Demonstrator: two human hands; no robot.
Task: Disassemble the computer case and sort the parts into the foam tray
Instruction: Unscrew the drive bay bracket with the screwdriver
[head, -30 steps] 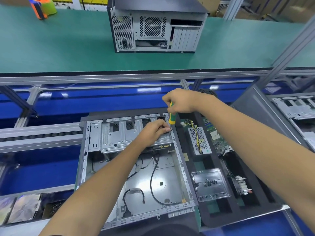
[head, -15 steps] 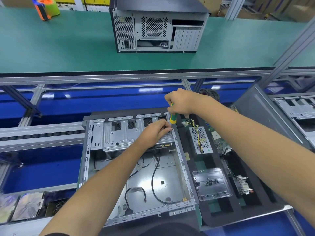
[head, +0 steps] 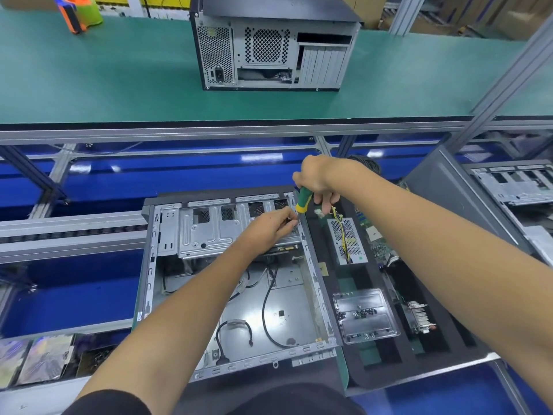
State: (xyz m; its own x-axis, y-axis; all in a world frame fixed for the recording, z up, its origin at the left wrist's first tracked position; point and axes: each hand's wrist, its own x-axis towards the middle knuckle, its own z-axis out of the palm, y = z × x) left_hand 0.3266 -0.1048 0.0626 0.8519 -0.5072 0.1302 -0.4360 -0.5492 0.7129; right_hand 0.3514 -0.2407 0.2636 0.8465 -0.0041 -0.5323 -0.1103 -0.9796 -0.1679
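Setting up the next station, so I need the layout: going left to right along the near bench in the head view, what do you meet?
Shiny bagged parts → open computer case → clear screw box → heatsink.

An electronics disassembly line in a factory or workshop is shown. A long table (head: 119, 79) covered in green matting runs across the far side, and a closed computer tower (head: 269, 46) is stood on it. Aluminium framing (head: 493, 85) and roller rails over blue panels (head: 179, 175) are seen below it. An opened computer case (head: 233, 295) is laid flat at the near station, with a black foam tray (head: 374, 360) of removed parts beside it. Another stripped chassis (head: 514, 187) is placed at the right, and cardboard boxes (head: 508, 13) are stacked behind.
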